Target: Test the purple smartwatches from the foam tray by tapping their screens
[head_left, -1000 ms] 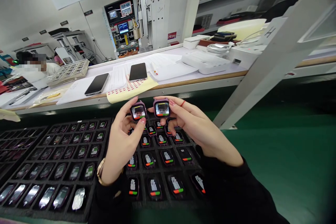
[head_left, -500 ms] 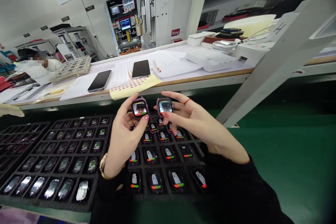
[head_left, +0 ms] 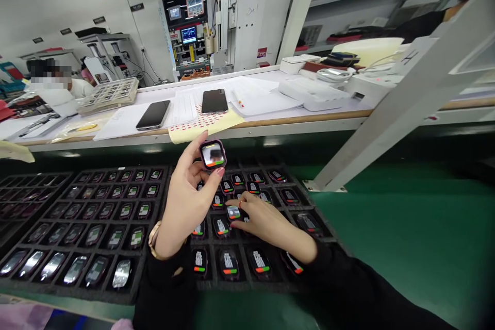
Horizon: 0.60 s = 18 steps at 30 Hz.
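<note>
Pinching first watch [head_left: 212,153], raised, screen lit, in left hand [head_left: 189,198]; pinching second watch [head_left: 233,212] in right hand [head_left: 265,219], lower, at black compartmented tray [head_left: 247,285].

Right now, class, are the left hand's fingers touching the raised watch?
Touching: the head view shows the left hand pinching the raised watch, fingers on its top and bottom edges.

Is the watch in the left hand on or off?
On. The screen of the watch in the left hand is lit, with an orange and green bar along its bottom.
</note>
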Each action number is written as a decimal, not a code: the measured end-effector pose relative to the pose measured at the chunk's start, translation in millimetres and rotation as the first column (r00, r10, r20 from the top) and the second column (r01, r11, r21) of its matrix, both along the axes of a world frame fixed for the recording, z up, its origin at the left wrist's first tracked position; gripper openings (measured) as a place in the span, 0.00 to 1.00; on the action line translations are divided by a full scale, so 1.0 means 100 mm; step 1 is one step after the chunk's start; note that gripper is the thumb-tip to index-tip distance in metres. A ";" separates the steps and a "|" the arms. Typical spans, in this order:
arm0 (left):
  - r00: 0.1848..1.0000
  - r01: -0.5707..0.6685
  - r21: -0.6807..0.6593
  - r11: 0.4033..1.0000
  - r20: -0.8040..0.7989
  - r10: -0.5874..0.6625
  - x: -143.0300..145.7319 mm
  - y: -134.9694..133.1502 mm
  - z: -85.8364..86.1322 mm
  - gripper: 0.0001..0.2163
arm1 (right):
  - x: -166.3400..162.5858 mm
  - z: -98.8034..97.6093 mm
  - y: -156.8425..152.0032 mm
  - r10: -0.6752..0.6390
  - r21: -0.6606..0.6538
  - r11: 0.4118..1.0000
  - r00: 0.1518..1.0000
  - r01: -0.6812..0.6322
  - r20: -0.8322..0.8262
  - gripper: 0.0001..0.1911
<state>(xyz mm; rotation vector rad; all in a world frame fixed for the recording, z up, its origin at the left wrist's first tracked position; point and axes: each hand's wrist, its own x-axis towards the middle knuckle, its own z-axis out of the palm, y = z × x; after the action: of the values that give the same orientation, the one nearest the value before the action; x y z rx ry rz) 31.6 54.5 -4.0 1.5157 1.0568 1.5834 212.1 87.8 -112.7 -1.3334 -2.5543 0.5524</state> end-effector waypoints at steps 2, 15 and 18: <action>1.000 0.007 -0.014 1.000 0.015 -0.007 -0.03 -0.01 0.01 0.29 | 0.02 0.12 -0.01 0.007 0.015 1.000 1.000 -0.007 -0.025 0.34; 0.997 0.077 -0.139 0.987 0.008 -0.077 -0.04 -0.04 0.10 0.32 | -0.04 1.09 -0.24 0.249 0.554 0.789 0.688 0.264 -0.682 0.11; 0.996 0.093 -0.172 0.981 0.004 -0.094 -0.01 -0.02 0.11 0.31 | -0.05 1.04 -0.17 0.316 0.626 0.742 0.698 0.240 -0.642 0.12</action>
<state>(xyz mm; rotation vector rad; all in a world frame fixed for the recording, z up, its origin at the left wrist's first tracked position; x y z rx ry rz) 30.4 52.1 7.3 1.4308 1.0794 1.3884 207.0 70.4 -8.4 -0.5946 -1.8035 0.0603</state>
